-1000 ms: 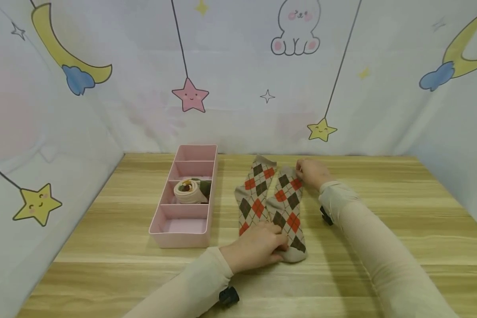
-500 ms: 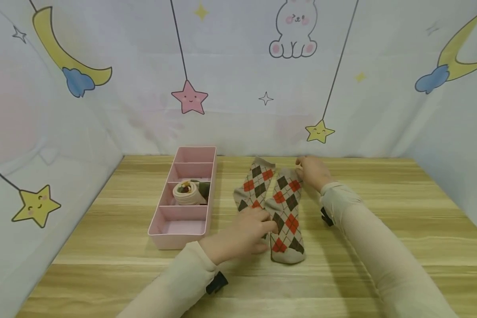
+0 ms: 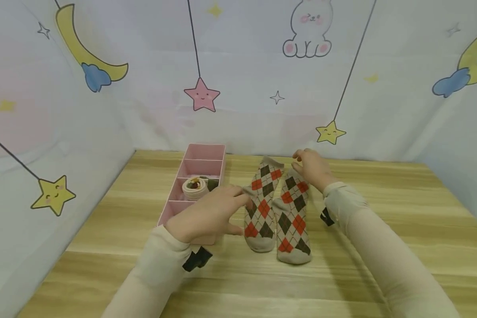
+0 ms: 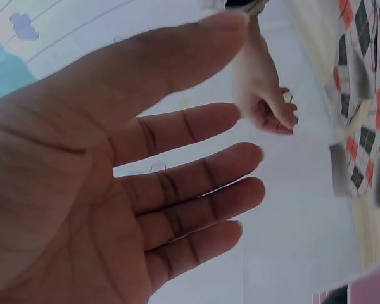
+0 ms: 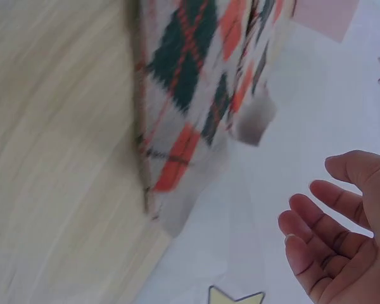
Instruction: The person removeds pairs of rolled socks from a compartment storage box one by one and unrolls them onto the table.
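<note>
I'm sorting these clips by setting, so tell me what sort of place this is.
Probably a makeshift tabletop booth; nothing beyond it shows. Wrinkled, fabric-like walls printed with cartoon stars close in three sides of a wood-grain table, where two argyle socks lie.

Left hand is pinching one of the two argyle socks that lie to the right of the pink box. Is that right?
Not the pinching: the left wrist view shows the left hand open, holding nothing. The two argyle socks do lie to the right of the pink box.
</note>
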### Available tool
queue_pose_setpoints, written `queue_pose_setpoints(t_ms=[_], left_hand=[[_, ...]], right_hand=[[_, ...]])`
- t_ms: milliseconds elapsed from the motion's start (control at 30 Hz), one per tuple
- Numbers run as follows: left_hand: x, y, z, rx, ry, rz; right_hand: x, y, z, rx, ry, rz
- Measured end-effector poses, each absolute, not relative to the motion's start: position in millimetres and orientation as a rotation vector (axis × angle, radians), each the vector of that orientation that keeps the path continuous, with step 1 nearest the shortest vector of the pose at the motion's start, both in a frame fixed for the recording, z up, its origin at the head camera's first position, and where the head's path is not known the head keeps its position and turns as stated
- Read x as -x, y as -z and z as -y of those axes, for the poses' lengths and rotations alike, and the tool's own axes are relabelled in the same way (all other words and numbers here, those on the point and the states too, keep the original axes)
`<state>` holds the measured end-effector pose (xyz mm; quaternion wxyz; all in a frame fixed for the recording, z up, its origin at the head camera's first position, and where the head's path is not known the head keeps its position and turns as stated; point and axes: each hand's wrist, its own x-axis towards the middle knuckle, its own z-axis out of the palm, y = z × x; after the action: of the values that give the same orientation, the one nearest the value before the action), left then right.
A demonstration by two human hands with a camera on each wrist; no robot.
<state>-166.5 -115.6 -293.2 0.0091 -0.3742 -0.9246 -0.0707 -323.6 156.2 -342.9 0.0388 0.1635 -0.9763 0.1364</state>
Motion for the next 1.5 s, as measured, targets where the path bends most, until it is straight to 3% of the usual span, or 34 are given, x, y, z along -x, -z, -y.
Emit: queue_pose_setpoints(t_ms=[300, 867, 1233, 1500], left_hand=[[171.9, 278.3, 161.6, 0.969, 0.390, 3.022], [176.2, 288.8, 226.9, 0.737, 0.468, 3.200], [182.3, 295.6, 232.8, 0.724, 0.303, 3.270], [181.4, 301.3, 236.4, 0.701, 0.311, 3.274]], right_hand=[[310.6, 329.1, -124.8, -0.625, -0.467, 2.958], [294.5, 326.9, -60.4, -0.897, -0.661, 2.918], [280.6, 323.1, -12.3, -1.157, -0.695, 2.823], [272.7, 326.6, 19.8, -1.209, -0.422, 2.814]])
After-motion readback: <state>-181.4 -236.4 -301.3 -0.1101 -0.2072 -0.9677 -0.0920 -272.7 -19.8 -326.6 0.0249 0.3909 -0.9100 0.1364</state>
